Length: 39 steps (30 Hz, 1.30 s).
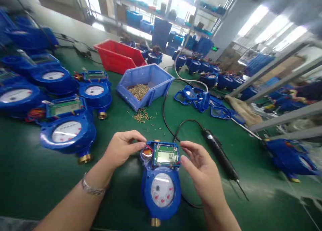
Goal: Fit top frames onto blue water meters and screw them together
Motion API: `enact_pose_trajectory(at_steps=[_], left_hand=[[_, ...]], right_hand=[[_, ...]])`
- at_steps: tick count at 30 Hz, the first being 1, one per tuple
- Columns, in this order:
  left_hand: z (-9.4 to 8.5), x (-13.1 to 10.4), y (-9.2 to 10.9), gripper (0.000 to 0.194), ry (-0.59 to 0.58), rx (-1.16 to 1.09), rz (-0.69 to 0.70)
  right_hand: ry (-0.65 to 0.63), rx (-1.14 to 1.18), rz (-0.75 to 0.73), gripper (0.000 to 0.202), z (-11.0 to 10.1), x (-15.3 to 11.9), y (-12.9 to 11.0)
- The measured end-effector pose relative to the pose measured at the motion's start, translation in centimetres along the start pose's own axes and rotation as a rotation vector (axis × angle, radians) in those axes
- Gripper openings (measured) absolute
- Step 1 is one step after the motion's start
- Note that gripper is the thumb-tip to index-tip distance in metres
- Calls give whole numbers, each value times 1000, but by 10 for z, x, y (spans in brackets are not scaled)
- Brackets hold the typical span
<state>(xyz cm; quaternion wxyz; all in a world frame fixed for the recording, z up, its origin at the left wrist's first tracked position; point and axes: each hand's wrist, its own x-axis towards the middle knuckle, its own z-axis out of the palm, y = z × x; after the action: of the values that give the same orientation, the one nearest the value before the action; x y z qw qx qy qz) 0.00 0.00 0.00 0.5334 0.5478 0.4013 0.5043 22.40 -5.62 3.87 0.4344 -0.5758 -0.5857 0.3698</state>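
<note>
Meter [161, 185] face up on table [120, 197]. L hand [121, 148] at its top-L corner, thumb & index near-closed, can't tell if pinching; R hand [204, 170] at R edge, fingers parted. Driver [221, 155] to R; beyond, pins [142, 116], blue bin [159, 93], red bin [113, 58].

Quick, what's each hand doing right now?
Left hand: fingertips together at the meter's upper left corner.
Right hand: partly open, at the display's right side; firm grip can't be told.
</note>
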Motion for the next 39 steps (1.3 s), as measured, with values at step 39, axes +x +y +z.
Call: enact_pose_trajectory(at_steps=[39], left_hand=[[37, -50, 16, 11, 302, 685, 679]], right_hand=[[-58, -657, -528, 14, 45, 4, -36]])
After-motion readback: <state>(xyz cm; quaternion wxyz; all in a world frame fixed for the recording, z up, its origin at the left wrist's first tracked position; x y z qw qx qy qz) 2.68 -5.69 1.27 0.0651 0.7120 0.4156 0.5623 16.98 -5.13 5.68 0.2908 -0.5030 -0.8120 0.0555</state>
